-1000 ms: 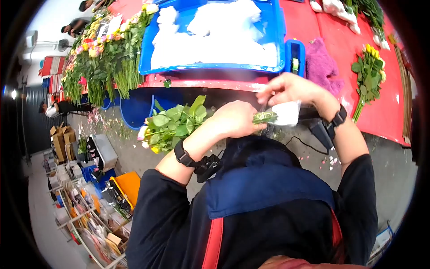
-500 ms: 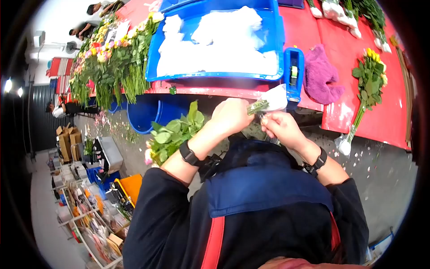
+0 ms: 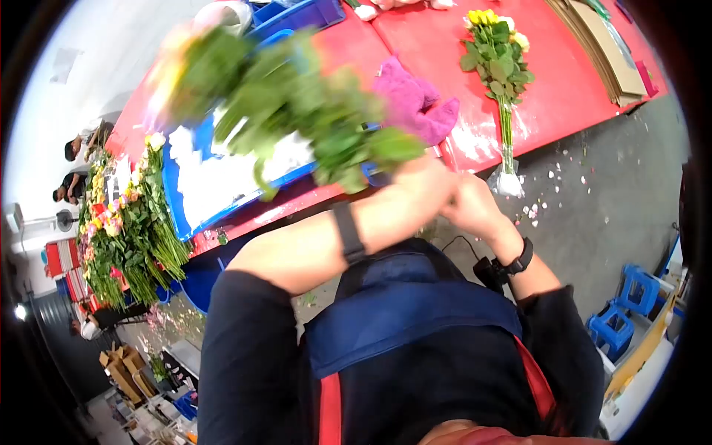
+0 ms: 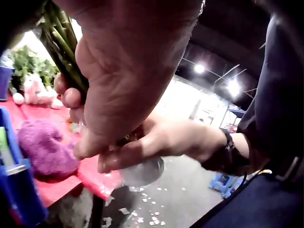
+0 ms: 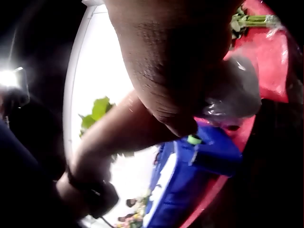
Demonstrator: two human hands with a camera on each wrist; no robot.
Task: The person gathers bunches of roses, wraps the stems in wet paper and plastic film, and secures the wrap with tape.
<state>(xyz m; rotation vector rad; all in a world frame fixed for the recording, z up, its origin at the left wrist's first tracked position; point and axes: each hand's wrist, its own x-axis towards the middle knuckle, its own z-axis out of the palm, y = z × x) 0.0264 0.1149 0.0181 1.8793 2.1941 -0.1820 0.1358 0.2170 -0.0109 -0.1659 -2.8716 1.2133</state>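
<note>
The left hand (image 3: pixel 419 189) grips the green stems (image 4: pixel 64 47) of a rose bunch, its fingers curled round them in the left wrist view. The bunch's leaves (image 3: pixel 297 104) are blurred and spread up and left over the blue tub. Against the left hand, the right hand (image 3: pixel 478 208) has its fingers at the stem ends; in the left wrist view the right hand (image 4: pixel 161 142) pinches near the top of a clear bag (image 4: pixel 145 173) with something white inside. The bag also shows in the right wrist view (image 5: pixel 235 90). The exact grip is partly hidden.
A blue tub (image 3: pixel 178 208) with white material stands on the red table (image 3: pixel 475 141). Beside it lies a purple cloth (image 3: pixel 415 100). Another bunch (image 3: pixel 504 81) with a bagged end lies further right. Blue stools (image 3: pixel 612 330) stand on the floor (image 3: pixel 586 215).
The bunch has swung from low left up over the tub, raised by the left hand. Both hands have come together at the stem ends. The head view has turned toward the right.
</note>
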